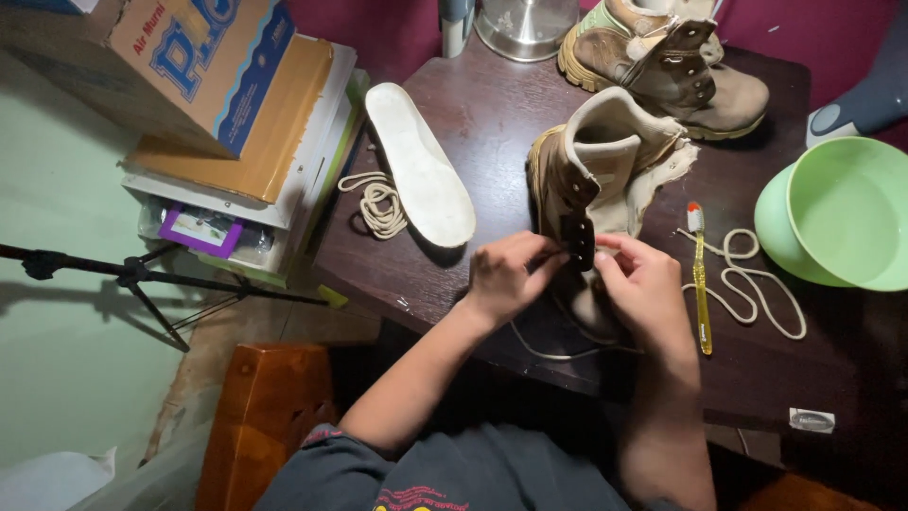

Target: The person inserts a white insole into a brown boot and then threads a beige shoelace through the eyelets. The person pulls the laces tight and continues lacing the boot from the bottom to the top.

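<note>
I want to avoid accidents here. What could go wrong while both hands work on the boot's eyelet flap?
1. The boot stands near the table edge; a tug from the left hand or right hand might tip it off.
2. The yellow toothbrush and loose lace lie beside the right hand and could be swept away.

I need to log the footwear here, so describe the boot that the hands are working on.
The tan boot stands upright on the dark wooden table, its collar open and tongue pulled aside. It looks like worn suede with a pale lining and dark eyelet strips. The left hand and right hand pinch its eyelet strip, and a cream lace trails below.
</note>
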